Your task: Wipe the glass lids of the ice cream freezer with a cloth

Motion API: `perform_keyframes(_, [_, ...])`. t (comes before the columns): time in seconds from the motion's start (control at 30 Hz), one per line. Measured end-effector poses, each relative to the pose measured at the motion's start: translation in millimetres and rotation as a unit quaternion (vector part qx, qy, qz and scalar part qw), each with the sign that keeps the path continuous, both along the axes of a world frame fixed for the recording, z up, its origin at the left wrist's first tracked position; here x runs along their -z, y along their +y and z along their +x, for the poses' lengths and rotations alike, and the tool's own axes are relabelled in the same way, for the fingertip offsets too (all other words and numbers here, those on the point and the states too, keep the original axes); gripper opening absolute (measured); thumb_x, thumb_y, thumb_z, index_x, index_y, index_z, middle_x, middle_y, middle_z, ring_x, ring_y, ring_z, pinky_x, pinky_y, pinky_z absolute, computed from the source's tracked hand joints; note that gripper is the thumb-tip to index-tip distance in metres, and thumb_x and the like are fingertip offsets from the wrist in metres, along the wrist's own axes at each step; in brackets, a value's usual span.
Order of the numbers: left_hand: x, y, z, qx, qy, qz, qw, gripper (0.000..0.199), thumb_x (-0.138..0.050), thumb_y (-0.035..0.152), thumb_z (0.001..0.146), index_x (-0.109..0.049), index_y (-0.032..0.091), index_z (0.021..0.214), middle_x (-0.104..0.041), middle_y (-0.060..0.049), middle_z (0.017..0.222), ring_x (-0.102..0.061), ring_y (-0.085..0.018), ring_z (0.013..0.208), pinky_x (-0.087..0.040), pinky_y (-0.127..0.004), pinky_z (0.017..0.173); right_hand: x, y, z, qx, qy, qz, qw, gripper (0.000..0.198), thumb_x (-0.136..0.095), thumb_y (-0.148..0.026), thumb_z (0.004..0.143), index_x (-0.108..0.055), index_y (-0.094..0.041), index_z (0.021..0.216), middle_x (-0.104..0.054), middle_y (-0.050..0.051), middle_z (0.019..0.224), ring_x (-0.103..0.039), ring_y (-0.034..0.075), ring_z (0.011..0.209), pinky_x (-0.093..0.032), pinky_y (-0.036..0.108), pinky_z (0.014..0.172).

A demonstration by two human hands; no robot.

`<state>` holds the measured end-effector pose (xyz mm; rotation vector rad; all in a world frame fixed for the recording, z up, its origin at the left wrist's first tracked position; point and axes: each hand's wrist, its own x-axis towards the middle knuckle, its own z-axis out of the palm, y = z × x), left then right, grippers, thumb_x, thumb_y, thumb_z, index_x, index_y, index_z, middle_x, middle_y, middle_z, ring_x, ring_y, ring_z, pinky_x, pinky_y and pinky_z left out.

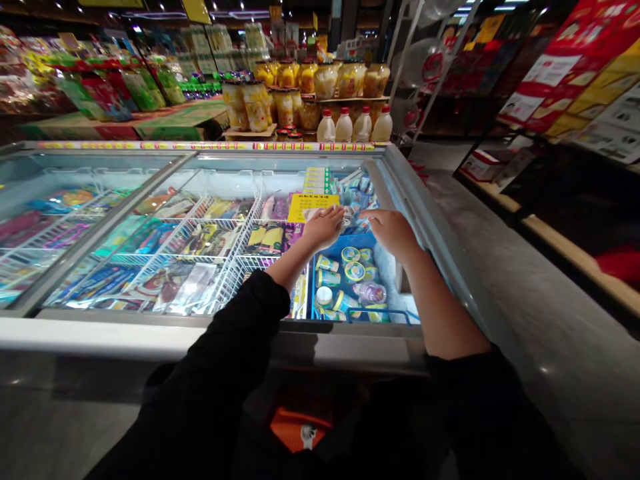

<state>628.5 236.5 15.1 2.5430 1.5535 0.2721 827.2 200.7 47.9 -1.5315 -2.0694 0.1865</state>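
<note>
Head view (only camera). A long chest freezer with a pale front (100, 333) runs across the frame, its clear glass top (235, 162) set in grey framing.

Left hand (325, 227): palm down, fingers extended and held together, over a crumpled pale cloth-like piece (314, 213). Whether the fingers grip it or merely press on it — cannot tell. The pale piece lies at the fingers' left side, overlapping the yellow rectangular sign with dark print (323, 199).

Right hand (393, 230): to the right of the left hand and apart from it, near the freezer's right end. Index finger reaches leftward, hand loosely open; nothing visible in it.

Below the hands, a blue open-wire basket (358, 242) holds small round tubs in blue, white and yellow (355, 271), plus a clear cup with purple contents (370, 292). To the left, white wire dividers (253, 230) separate bagged goods.

Behind the freezer — glass jars of yellow contents (325, 81) and four pale plastic bottles with red caps (344, 125). Both forearms emerge from black sleeves (225, 347).
</note>
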Motion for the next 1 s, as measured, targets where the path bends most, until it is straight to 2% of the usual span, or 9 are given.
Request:
perform_keyframes(0.17, [3.5,-49,-30,0.120,0.013,-0.002,0.993,0.055,-0.028,0.036,0.113,-0.035,0.027,0.168,-0.030,0.001,0.176,-0.024,-0.018,0.165,-0.022,-0.041,0.135,-4,-6,-3,0.005,-0.040,-0.012,0.999,0.048,-0.047,-0.012,0.098,-0.080,-0.026,0.129,-0.079,0.003,0.130,-0.072,0.026,0.126,-0.054,0.039,0.111])
perform_keyframes(0.23, [4.5,-60,-47,0.140,0.015,0.004,0.990,0.055,-0.028,0.036,0.114,-0.036,0.029,0.167,-0.032,0.003,0.175,-0.025,-0.017,0.164,-0.022,-0.040,0.135,-6,-9,-5,0.009,-0.065,-0.021,0.998,0.050,-0.046,-0.015,0.099,-0.074,-0.026,0.139,-0.078,0.004,0.133,-0.073,0.027,0.125,-0.056,0.041,0.109])
perform_keyframes(0.37, [2.8,-48,-62,0.075,0.009,0.005,0.997,0.056,-0.029,0.035,0.113,-0.037,0.025,0.167,-0.032,0.000,0.175,-0.027,-0.018,0.164,-0.022,-0.041,0.135,-9,-12,-8,0.012,-0.093,-0.034,0.995,0.052,-0.045,-0.022,0.103,-0.063,-0.027,0.151,-0.076,0.005,0.137,-0.074,0.031,0.123,-0.059,0.046,0.104])
perform_keyframes(0.53, [0.4,-26,-39,0.001,0.002,0.017,1.000,0.056,-0.029,0.033,0.113,-0.038,0.024,0.166,-0.034,-0.002,0.174,-0.029,-0.021,0.163,-0.025,-0.045,0.135,-6,-8,-6,0.002,-0.087,-0.018,0.996,0.047,-0.045,-0.021,0.104,-0.070,-0.025,0.144,-0.074,0.006,0.140,-0.071,0.028,0.128,-0.055,0.043,0.110])
perform_keyframes(0.6, [1.0,-34,-31,0.019,0.001,0.019,1.000,0.056,-0.028,0.033,0.113,-0.037,0.023,0.167,-0.032,-0.002,0.175,-0.028,-0.021,0.164,-0.025,-0.045,0.135,-3,-5,-5,-0.009,-0.079,-0.003,0.997,0.047,-0.046,-0.020,0.103,-0.070,-0.023,0.143,-0.071,0.007,0.145,-0.068,0.026,0.132,-0.052,0.042,0.115])
perform_keyframes(0.67, [2.8,-50,-30,0.072,0.001,0.012,0.997,0.056,-0.028,0.033,0.113,-0.036,0.022,0.167,-0.031,-0.003,0.175,-0.026,-0.020,0.164,-0.023,-0.043,0.135,0,-3,-4,-0.015,-0.073,0.001,0.997,0.047,-0.046,-0.020,0.103,-0.070,-0.022,0.144,-0.070,0.008,0.146,-0.066,0.025,0.136,-0.050,0.041,0.118])
perform_keyframes(0.77, [6.3,-75,-39,0.163,-0.001,0.001,0.987,0.054,-0.029,0.037,0.114,-0.034,0.028,0.167,-0.031,0.001,0.175,-0.025,-0.018,0.164,-0.024,-0.043,0.135,2,-2,-4,-0.015,-0.075,-0.008,0.997,0.047,-0.046,-0.020,0.104,-0.069,-0.022,0.145,-0.070,0.008,0.146,-0.065,0.023,0.137,-0.049,0.040,0.119])
perform_keyframes(0.83, [7.0,-82,-48,0.193,0.003,-0.002,0.981,0.055,-0.029,0.036,0.114,-0.033,0.027,0.168,-0.031,0.001,0.175,-0.023,-0.018,0.165,-0.022,-0.042,0.135,1,-2,-4,-0.019,-0.078,-0.014,0.997,0.047,-0.045,-0.019,0.104,-0.069,-0.022,0.145,-0.069,0.008,0.147,-0.065,0.023,0.138,-0.048,0.040,0.120])
perform_keyframes(1.0, [0.4,-57,-53,0.103,0.027,0.004,0.994,0.057,-0.031,0.035,0.113,-0.035,0.020,0.168,-0.032,-0.003,0.175,-0.027,-0.019,0.164,-0.022,-0.041,0.135,-3,-6,-7,-0.020,-0.077,-0.012,0.997,0.047,-0.046,-0.019,0.104,-0.070,-0.024,0.143,-0.069,0.007,0.147,-0.065,0.025,0.137,-0.050,0.043,0.119])
